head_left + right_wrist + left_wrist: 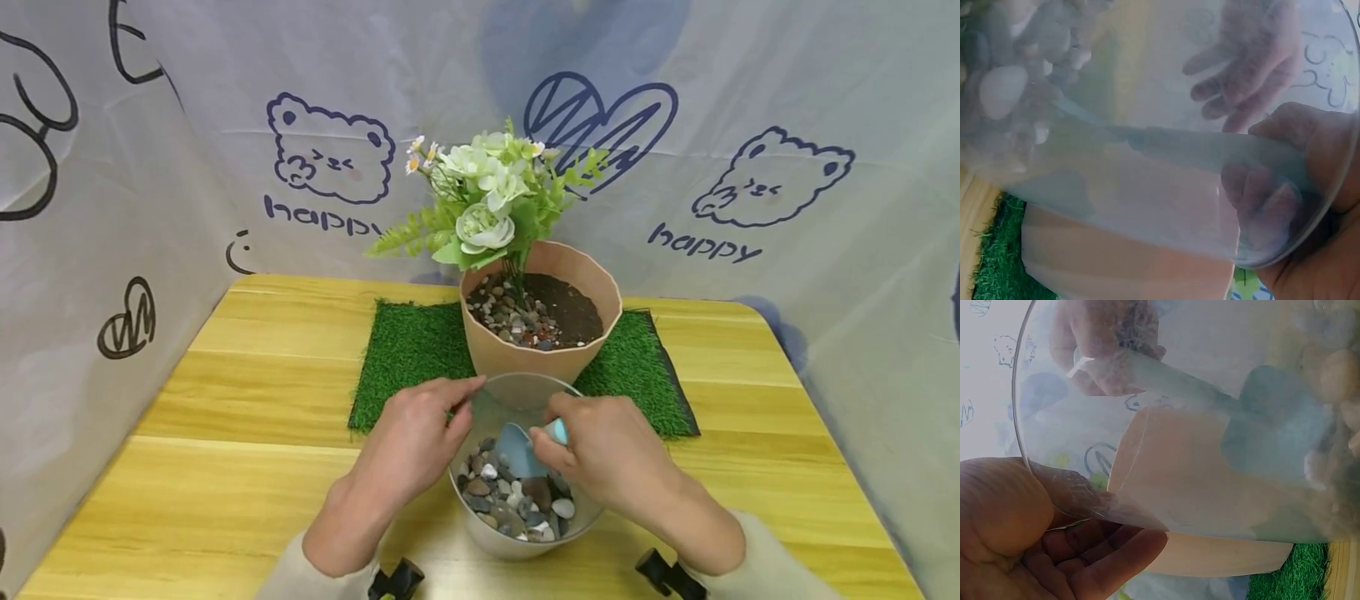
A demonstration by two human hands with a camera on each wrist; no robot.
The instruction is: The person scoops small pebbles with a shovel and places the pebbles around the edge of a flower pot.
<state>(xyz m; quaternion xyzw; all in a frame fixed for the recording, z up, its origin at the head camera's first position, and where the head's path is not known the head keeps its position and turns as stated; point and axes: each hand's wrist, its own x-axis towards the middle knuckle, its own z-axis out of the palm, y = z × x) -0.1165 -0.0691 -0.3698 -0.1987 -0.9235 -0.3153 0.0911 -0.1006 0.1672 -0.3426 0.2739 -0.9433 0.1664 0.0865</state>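
Observation:
A clear plastic bucket (501, 542) stands on the table, with pebbles (516, 502) of grey, brown and white in its bottom. My left hand (415, 435) holds the bucket's rim at the left; in the left wrist view the thumb and fingers lie on either side of the wall. Inside the bucket, my right hand (611, 450) grips the handle of a small light-blue trowel (519, 452). Its blade points down at the pebbles. Through the hazy wall in the right wrist view, fingers (1266, 200) wrap round the handle.
Just behind the bucket, a beige flowerpot (517, 360) holds dark soil (566, 304), pebbles on its left side and white artificial flowers (487, 192). Under the pot lies a green turf mat (416, 346) on the wooden table (247, 417). Printed cloth (450, 50) hangs around.

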